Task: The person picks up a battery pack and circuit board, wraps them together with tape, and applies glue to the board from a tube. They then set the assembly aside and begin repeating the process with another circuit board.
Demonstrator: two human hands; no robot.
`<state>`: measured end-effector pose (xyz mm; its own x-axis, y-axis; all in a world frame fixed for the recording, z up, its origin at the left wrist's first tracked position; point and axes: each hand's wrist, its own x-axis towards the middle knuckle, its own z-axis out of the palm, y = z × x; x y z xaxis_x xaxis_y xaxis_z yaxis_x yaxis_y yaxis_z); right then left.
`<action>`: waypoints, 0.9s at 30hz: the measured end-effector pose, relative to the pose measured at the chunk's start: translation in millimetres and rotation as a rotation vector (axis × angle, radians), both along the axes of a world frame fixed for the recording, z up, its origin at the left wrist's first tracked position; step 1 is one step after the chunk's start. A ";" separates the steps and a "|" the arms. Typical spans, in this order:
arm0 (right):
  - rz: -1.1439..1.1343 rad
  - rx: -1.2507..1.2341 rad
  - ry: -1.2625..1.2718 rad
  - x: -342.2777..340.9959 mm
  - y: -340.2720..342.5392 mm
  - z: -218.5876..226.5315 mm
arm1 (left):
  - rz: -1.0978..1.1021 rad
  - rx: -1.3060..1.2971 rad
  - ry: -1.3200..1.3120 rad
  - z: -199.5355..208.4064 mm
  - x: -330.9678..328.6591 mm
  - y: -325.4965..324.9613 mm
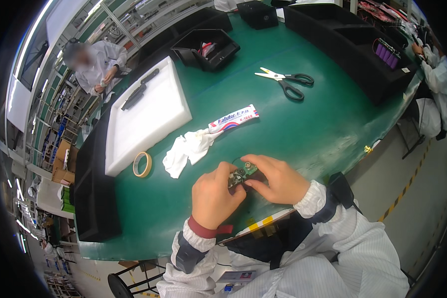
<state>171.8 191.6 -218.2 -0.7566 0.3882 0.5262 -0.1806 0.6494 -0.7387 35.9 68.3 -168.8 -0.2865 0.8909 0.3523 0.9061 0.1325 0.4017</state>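
Between my two hands is a small green circuit board with components and a thin dark wire, held just above the near part of the table. My left hand is closed on its left end, thumb and fingers pinching it. My right hand grips the other end between thumb and forefinger. Beyond my hands lies a white tube with red and blue stripes, its lower end touching a crumpled white cloth. Left of the cloth rests a roll of tan tape. Black-handled scissors lie partly spread farther back.
A white foam tray with dark tool-like pieces stands at left. Black bins line the green table's far and left sides. At right, a black tray holds purple cells. A co-worker sits beyond the far left edge.
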 end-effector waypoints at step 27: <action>-0.002 -0.076 -0.074 -0.4 -7.3 -7.4 | -0.039 -0.009 0.080 -0.8 -3.0 -1.1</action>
